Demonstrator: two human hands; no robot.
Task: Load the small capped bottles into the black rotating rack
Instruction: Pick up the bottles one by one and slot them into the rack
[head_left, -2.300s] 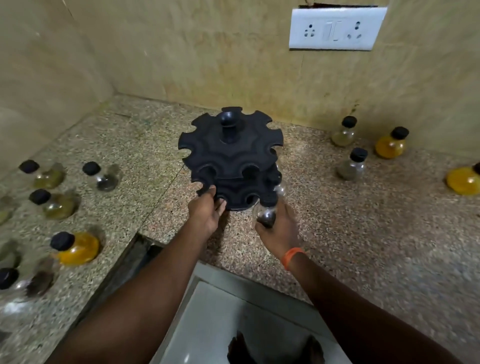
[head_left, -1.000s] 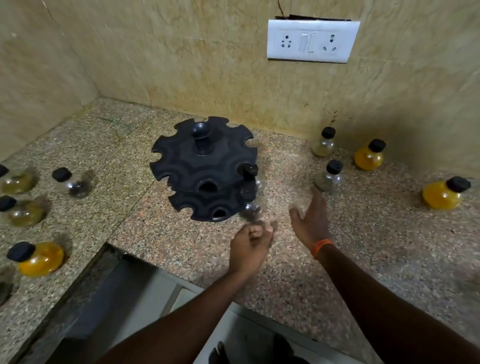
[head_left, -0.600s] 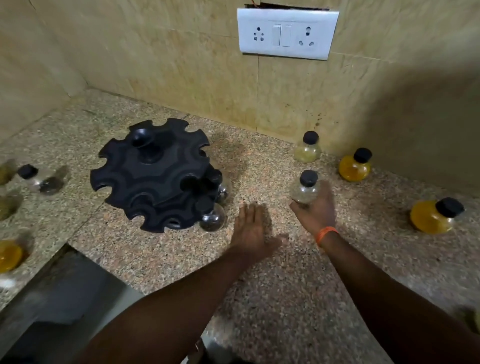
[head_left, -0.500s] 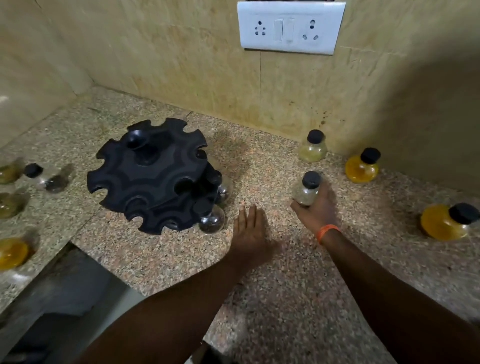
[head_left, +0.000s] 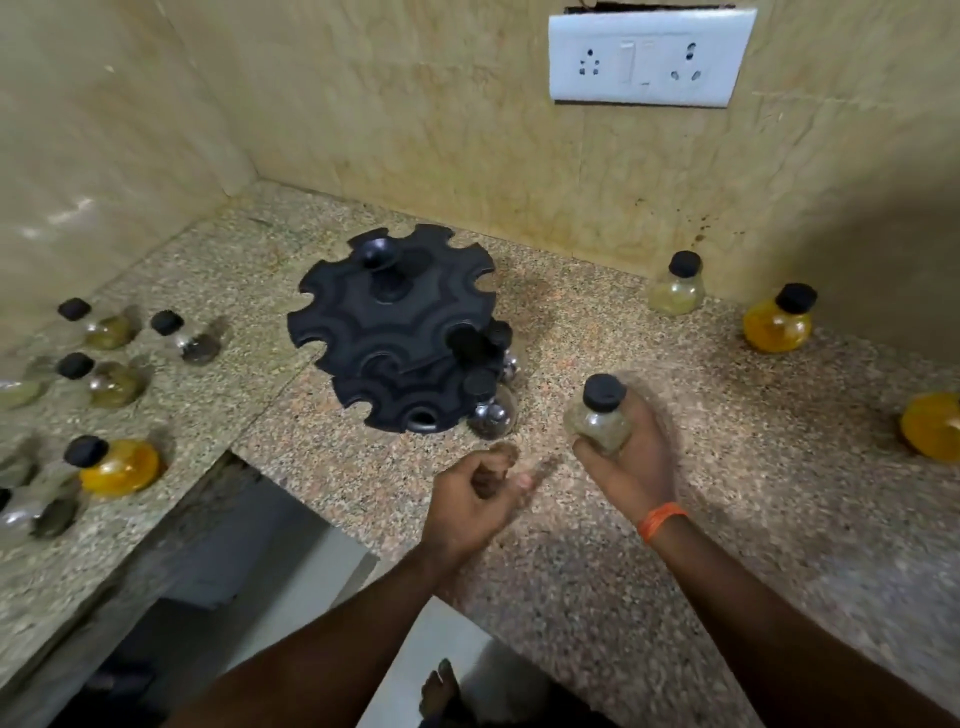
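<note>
Small capped bottle (head_left: 597, 423), clear with a black cap, stands upright in the right hand (head_left: 631, 467), whose fingers wrap its body, just right of the black rotating rack (head_left: 384, 332). The left hand (head_left: 470, 501) hovers nearer, fingers curled, empty. Loaded bottles (head_left: 491, 413) hang at the rack's near-right edge. Loose bottles (head_left: 675, 291) stand on the counter (head_left: 727, 519).

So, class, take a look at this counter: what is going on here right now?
A person is loading small capped bottles into the black rack. The right hand holds a pale bottle upright, just right of the rack. The left hand is in front of the rack, fingers curled, holding nothing. At least two loaded bottles already sit in slots on the rack's right side. Other bottles stand on the counter to either side.
</note>
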